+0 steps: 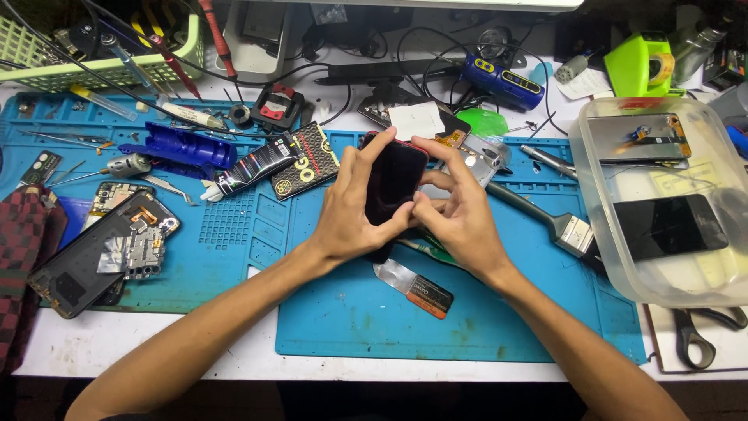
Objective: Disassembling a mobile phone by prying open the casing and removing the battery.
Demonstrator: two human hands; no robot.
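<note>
Two hands close on one dark smartphone (392,181), held tilted above the blue repair mat (483,327) at mid-worktop. Left hand (348,210): fingers curled shut round the phone's left edge, thumb across the glass. Right hand (460,206): thumb and forefinger pinched at the lower right edge, remaining fingers behind the body. Judgement: pressure is best kept even along the frame, not on the glass centre, to avoid flexing the screen. At 6 o'clock of the phone lies a metal pry tool (413,286); at 3 o'clock a brush (545,218); at 9 o'clock an opened phone chassis (101,253).
</note>
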